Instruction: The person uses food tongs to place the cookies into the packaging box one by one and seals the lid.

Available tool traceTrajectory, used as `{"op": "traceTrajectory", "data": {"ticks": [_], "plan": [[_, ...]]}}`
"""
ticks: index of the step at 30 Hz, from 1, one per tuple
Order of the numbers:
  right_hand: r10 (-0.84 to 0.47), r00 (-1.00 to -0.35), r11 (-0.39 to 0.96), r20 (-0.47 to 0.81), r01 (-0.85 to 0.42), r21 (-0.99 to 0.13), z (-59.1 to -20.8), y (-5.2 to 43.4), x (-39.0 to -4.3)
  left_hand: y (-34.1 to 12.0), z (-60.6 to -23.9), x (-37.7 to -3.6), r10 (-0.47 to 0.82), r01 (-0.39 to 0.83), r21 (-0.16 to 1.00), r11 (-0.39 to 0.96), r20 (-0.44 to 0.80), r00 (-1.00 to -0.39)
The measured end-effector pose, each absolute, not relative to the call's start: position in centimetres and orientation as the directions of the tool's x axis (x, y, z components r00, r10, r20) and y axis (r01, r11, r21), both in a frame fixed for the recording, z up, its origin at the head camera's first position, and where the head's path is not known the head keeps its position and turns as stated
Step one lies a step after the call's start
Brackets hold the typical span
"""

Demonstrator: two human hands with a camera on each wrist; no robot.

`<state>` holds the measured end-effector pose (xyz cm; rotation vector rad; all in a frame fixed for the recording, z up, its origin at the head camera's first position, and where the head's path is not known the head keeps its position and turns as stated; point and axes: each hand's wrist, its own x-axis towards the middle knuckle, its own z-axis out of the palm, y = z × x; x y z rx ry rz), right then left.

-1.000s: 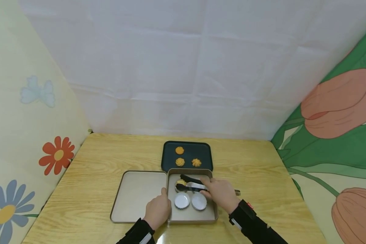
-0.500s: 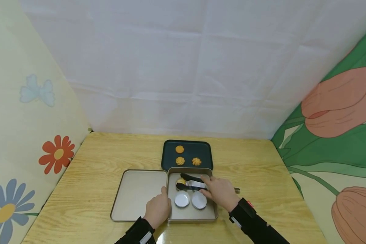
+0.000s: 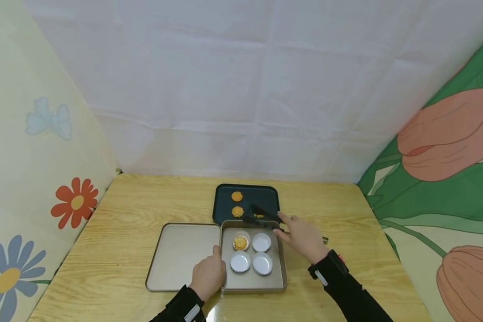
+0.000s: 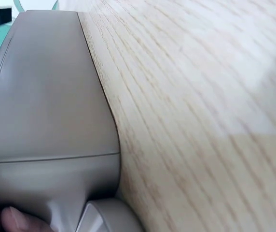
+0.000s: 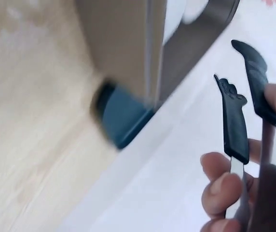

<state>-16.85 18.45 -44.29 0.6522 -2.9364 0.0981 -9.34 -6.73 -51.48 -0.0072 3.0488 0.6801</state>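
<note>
Under left hand [image 3: 209,275] fingers: tin lid [image 3: 181,257], pressed at its edge beside tin [image 3: 283,273], fingers relaxed. Ahead of right hand [image 3: 303,237] fingers: dark tray [image 3: 269,194]. Clamped in right fingers: tongs [image 3: 261,214], tips apart around cookie [image 3: 259,216].

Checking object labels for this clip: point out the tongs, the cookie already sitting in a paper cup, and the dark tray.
tongs [image 3: 261,213], head view, on the black tips.
cookie in a paper cup [image 3: 239,243], head view, on its top.
dark tray [image 3: 247,191], head view, on its far rim.
</note>
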Motion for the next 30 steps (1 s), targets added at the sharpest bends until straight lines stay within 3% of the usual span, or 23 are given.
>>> {"op": "traceTrajectory", "data": {"ticks": [5, 10, 16, 30], "plan": [[-0.402, -0.894, 0.910, 0.197, -0.414, -0.020, -44.3, 20.1, -20.5, -6.8, -51.5, -9.4, -0.009, -0.020, 0.427, 0.904, -0.028, -1.000], [-0.440, -0.890, 0.897, 0.122, -0.442, 0.013, -44.7, 20.3, -22.3, -6.7, -51.5, -9.2, -0.008, -0.016, 0.430, 0.902, -0.021, -1.000], [-0.449, -0.891, 0.894, 0.065, -0.446, 0.048, -45.2, 19.9, -22.9, -6.6, -51.4, -9.2, -0.011, -0.016, 0.419, 0.908, -0.013, -1.000], [-0.527, -0.841, 0.842, 0.123, -0.496, 0.214, -45.9, 19.4, -22.8, -6.6, -51.2, -9.3, -0.006, -0.019, 0.413, 0.910, -0.032, -0.999]]}}
